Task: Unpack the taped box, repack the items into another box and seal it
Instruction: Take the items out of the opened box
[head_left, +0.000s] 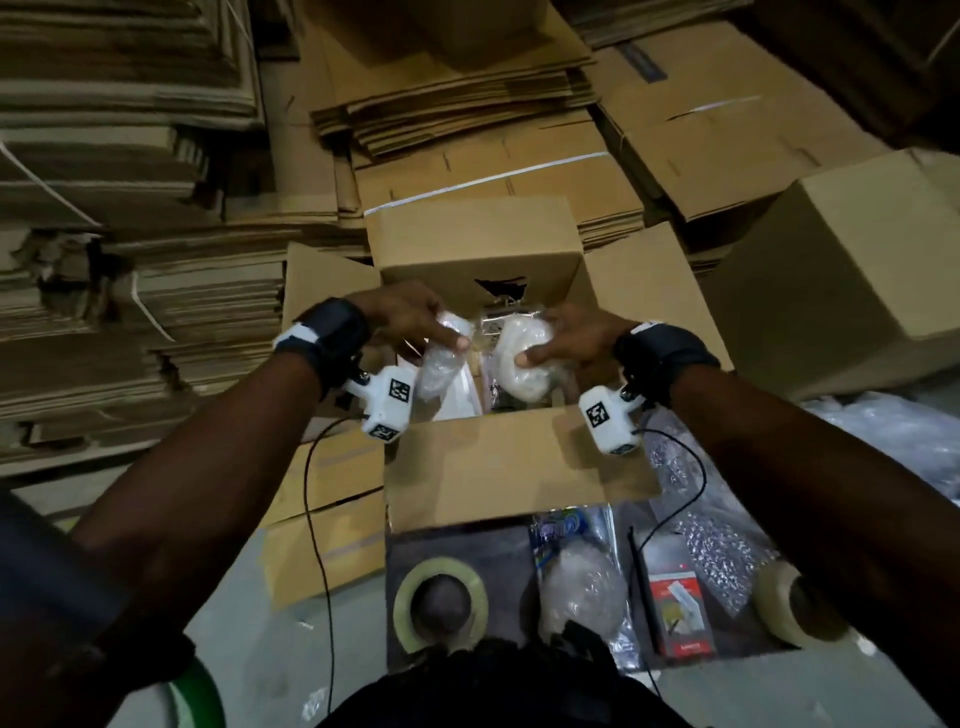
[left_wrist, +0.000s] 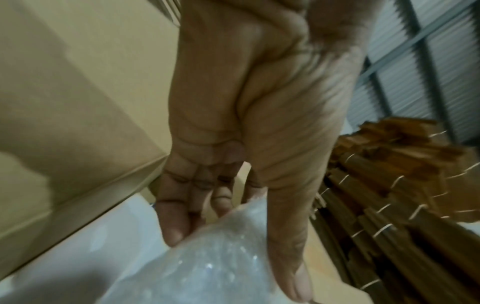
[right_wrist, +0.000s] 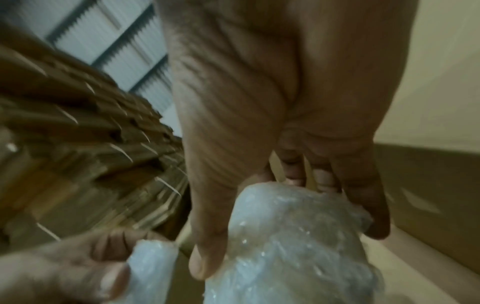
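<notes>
Cardboard box (head_left: 470, 249), flaps open, each hand gripping one bubble-wrapped item above it.

Dim warehouse light, edges warped, wrist views motion-blurred

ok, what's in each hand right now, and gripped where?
Left hand pinches a slim bubble-wrapped item at its upper end. Right hand grips a rounder bubble-wrapped bundle across its side, thumb in front. Both over the open box.
</notes>
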